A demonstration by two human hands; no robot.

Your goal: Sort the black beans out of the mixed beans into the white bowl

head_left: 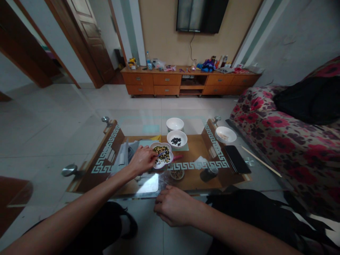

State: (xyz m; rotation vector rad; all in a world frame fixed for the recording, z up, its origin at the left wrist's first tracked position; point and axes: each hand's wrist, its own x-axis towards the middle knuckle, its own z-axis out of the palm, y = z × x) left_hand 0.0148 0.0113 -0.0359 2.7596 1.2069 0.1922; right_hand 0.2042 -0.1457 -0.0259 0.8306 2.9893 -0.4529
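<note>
Nearest to the camera, the right hand (174,205) rests at the near edge of the glass table (87,148), fingers curled into a loose fist and holding nothing. Beyond it, the left hand (142,160) is stretched forward, pinching a small tool (162,153) over the flower-shaped dish (161,154) of mixed beans. Behind this dish stands a bowl (176,138) with dark beans.

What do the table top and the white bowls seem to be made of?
Table top: clear glass, glossy; the floor and the wooden shelf show through it and it mirrors light. White bowls: probably glazed ceramic, smooth and shiny, though plastic cannot be ruled out. The left hand holds a thin tool over the flower-shaped bowl.
</note>
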